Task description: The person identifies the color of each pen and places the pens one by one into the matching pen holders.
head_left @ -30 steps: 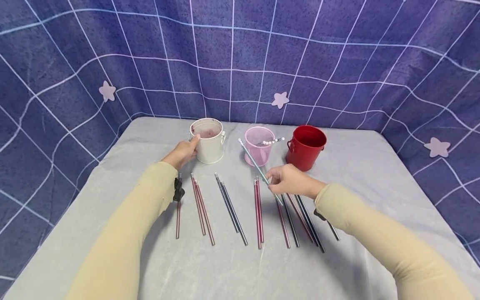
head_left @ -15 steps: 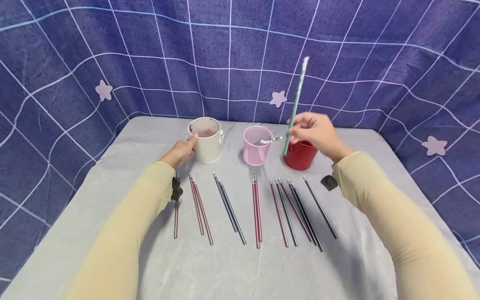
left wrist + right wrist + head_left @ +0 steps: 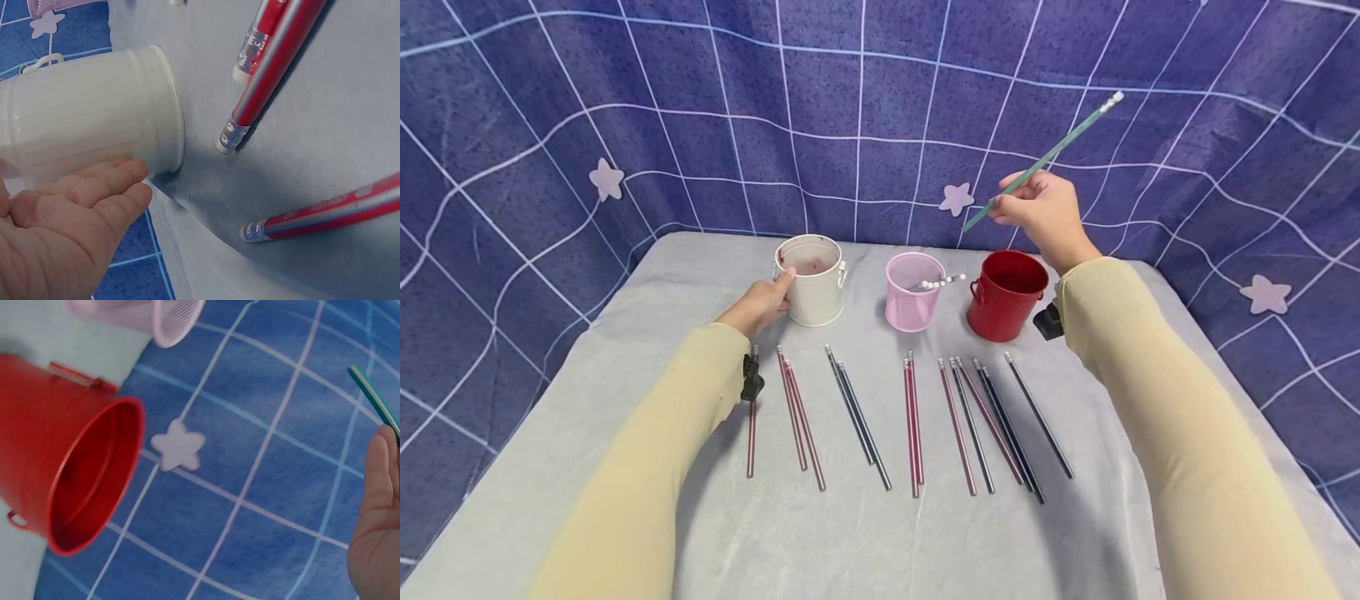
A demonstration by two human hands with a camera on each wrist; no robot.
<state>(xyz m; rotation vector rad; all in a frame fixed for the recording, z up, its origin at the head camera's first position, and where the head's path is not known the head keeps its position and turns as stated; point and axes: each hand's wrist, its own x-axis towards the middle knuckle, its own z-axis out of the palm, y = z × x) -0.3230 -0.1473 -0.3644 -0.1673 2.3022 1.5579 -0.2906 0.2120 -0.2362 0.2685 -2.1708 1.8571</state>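
Observation:
In the head view my right hand (image 3: 1047, 215) pinches a green pencil (image 3: 1075, 133) above and behind the red bucket (image 3: 1000, 312). The pencil slants, its white eraser end up to the right and its other end down to the left. The right wrist view shows the tip of the green pencil (image 3: 369, 390) beyond the fingers. My left hand (image 3: 763, 304) holds the side of the white bucket (image 3: 820, 300), thumb at the rim, fingers along the outer wall. The fingers (image 3: 119, 181) lie against the white bucket (image 3: 94, 115) in the left wrist view.
Between the buckets stands a pink mesh cup (image 3: 912, 308) with several white-ended pencils (image 3: 936, 284) leaning out right. Several red pencils (image 3: 915, 433) and dark pencils (image 3: 857, 408) lie in a spread row on the grey cloth (image 3: 820, 542). A blue curtain (image 3: 820, 100) hangs behind.
My right hand has lifted the green pencil from over the row, past the red bucket's front, to above and behind it, the pencil tipping right. The left hand keeps its place at the white bucket.

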